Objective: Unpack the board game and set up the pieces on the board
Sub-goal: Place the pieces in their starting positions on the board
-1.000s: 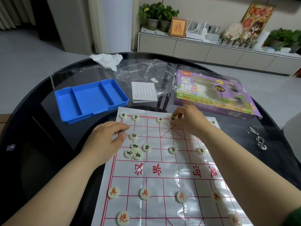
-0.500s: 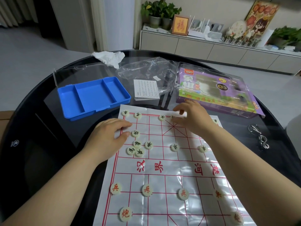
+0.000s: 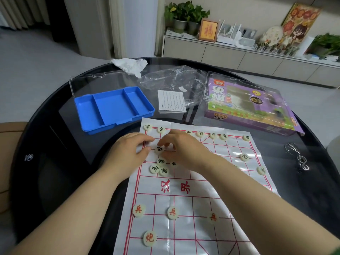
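Observation:
A white paper board [image 3: 202,190] with red lines lies on the black round table. Black-lettered round pieces [image 3: 213,134] line its far row, and a loose cluster [image 3: 160,167] sits near its left side. Red-lettered pieces [image 3: 138,210] stand in the near rows. My left hand [image 3: 128,153] rests flat on the board's left edge. My right hand [image 3: 185,150] reaches across to the left, and its curled fingertips pinch one black-lettered piece [image 3: 158,150] on the board just right of my left hand.
A blue compartment tray [image 3: 114,107] with its clear lid [image 3: 88,80] sits beyond the board on the left. A leaflet [image 3: 171,103], a crumpled plastic bag [image 3: 173,80], a tissue [image 3: 130,65] and the purple game box [image 3: 248,107] lie behind. A metal wire puzzle [image 3: 296,159] lies on the right.
My right hand has left the far row's middle and moved left and nearer, onto a piece beside my left hand. My left hand has stayed on the board's edge.

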Demonstrator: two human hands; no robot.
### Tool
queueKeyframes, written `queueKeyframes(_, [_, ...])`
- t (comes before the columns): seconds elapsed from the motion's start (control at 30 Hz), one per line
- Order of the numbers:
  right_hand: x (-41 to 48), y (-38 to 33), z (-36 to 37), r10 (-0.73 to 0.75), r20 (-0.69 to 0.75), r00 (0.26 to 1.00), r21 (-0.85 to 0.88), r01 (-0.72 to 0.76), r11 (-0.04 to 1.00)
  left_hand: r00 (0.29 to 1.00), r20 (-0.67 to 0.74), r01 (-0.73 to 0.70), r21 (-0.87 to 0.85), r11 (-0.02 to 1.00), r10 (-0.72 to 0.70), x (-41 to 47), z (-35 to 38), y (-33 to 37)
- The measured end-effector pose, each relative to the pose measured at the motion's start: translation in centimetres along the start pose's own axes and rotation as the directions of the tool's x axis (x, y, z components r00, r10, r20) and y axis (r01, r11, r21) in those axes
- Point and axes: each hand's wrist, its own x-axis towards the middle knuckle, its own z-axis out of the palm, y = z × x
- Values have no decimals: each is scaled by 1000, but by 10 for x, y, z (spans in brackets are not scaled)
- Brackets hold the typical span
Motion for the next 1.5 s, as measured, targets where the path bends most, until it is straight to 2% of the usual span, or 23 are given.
queueKeyframes(0.13, [1, -1, 0, 10, 3, 1000, 37, -10, 999, 1000, 1, 2, -7, 1000, -2, 0, -1, 1])
queueKeyframes(0.3, [-17, 11, -12, 70, -80, 994, 69, -64, 996, 999, 22, -29, -17, 999, 29, -2, -6, 4])
queueKeyframes(0.6, [-46, 2, -4, 74, 10, 997, 5, -75, 997, 965, 261, -63, 111, 992, 32, -31, -21, 28])
queueKeyframes(0.83, [-42, -4, 3, 148, -25, 989, -36, -148, 988, 971, 237, -44, 109, 993, 17, -36, -14, 34])
queueKeyframes(1.13, [-48, 8, -3, 152, -57, 987, -21, -153, 988, 982, 189, 2, 112, 994, -24, -34, -15, 30])
queueKeyframes(1.5, [-44, 0, 1, 103, -43, 994, -12, -104, 995, 990, 134, 42, 6, 999, -42, -27, -24, 11])
